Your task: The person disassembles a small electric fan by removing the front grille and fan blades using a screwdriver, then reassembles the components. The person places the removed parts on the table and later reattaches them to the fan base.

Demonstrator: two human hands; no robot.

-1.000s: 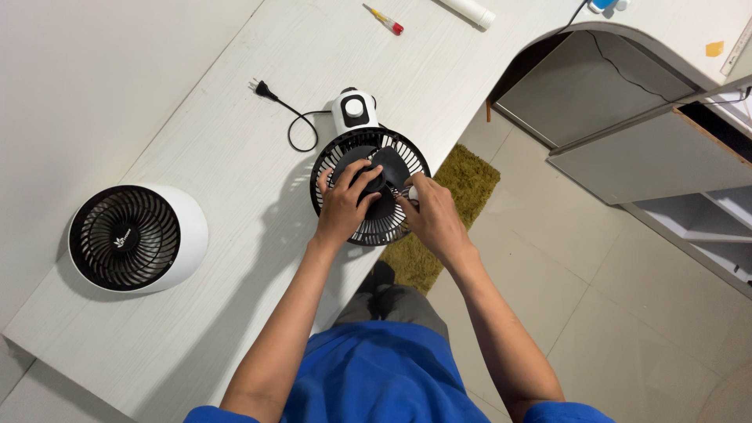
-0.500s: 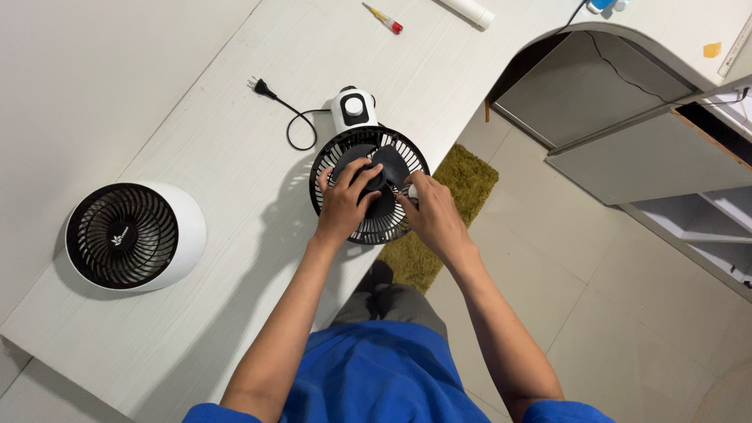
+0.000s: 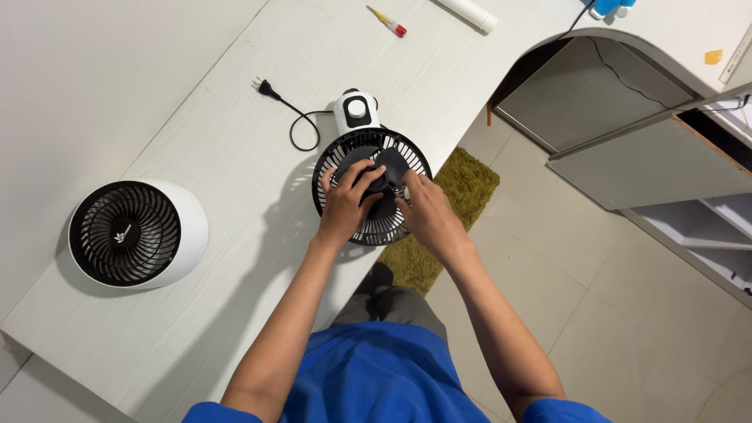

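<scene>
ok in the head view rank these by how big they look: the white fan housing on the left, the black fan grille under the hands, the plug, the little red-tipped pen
1. white fan housing, largest
2. black fan grille, slightly smaller and partly covered by the left hand and right hand
3. red-tipped pen and plug, both tiny and too alike to rank

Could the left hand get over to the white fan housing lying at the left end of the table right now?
Probably yes. The left hand rests on the black fan's hub, and bare white table lies between it and the white fan housing; nothing stands in the way, though it looks a long stretch.
</scene>
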